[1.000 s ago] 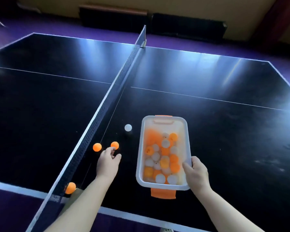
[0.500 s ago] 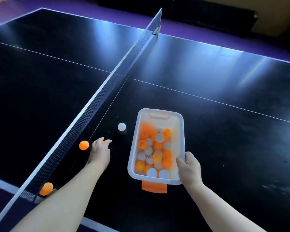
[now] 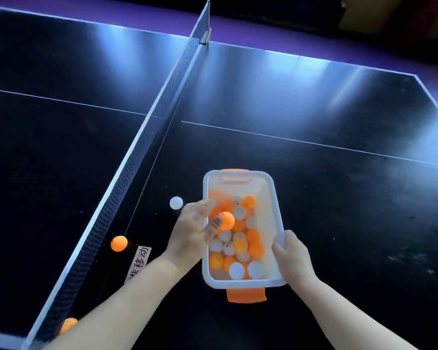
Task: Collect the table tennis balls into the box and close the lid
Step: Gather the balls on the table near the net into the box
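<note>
A clear plastic box (image 3: 276,198) with orange latches sits on the black table, holding several orange and white balls. My right hand (image 3: 292,251) grips its right rim near the front corner. My left hand (image 3: 192,231) hovers over the left rim with fingers spread. An orange ball (image 3: 227,220) is at its thumb tip above the box, not pinched. On the table lie a white ball (image 3: 176,203) left of the box and an orange ball (image 3: 119,243) by the net. No lid is in view.
The net (image 3: 147,137) runs from the near left to the far edge, left of the box. Another orange ball (image 3: 68,324) sits at its near end beside my left forearm. A paper label (image 3: 140,263) lies on the table under that forearm.
My left hand picked up one orange ball near the net and carried it right, over the box; its fingers have spread. My right hand stayed on the box rim.
</note>
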Action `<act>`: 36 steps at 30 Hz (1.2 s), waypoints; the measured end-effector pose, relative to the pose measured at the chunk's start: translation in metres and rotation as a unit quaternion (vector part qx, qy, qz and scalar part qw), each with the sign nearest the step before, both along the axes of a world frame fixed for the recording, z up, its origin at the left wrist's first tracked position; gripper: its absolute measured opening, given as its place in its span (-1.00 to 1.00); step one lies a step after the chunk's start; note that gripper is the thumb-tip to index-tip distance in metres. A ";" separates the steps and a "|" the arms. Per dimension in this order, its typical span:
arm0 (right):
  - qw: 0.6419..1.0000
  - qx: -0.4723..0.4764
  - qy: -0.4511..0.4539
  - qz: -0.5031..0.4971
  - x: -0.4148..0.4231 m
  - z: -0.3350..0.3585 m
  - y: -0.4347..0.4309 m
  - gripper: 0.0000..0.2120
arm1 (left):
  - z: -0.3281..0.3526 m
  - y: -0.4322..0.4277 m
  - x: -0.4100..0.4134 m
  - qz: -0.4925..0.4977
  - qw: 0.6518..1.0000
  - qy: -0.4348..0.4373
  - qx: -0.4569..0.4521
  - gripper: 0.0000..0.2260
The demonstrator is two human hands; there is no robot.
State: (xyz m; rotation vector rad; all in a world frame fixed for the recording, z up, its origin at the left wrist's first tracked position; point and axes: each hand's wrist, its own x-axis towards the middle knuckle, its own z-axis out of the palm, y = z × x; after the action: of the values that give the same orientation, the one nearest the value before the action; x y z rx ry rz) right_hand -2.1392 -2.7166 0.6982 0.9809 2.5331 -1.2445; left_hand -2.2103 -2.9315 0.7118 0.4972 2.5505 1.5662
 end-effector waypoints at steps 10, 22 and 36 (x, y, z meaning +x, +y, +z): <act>0.995 0.051 -0.078 0.026 -0.009 0.000 -0.003 -0.87 | -0.068 -0.021 -0.103 0.118 0.951 -0.111 -0.265 -0.54; 0.982 0.116 -0.140 0.050 -0.016 0.008 -0.013 -0.92 | -0.060 -0.021 -0.071 0.164 0.964 -0.172 -0.117 -0.67; 0.985 0.119 -0.116 0.045 -0.009 0.007 -0.014 -0.81 | -0.024 -0.032 -0.004 0.122 0.979 0.038 -0.158 -0.70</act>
State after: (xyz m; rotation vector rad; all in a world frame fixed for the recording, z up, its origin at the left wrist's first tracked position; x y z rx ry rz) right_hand -2.1485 -2.7304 0.7054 0.9798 2.5461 -0.7651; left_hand -2.2146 -2.9638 0.6882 0.2169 2.9371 1.1833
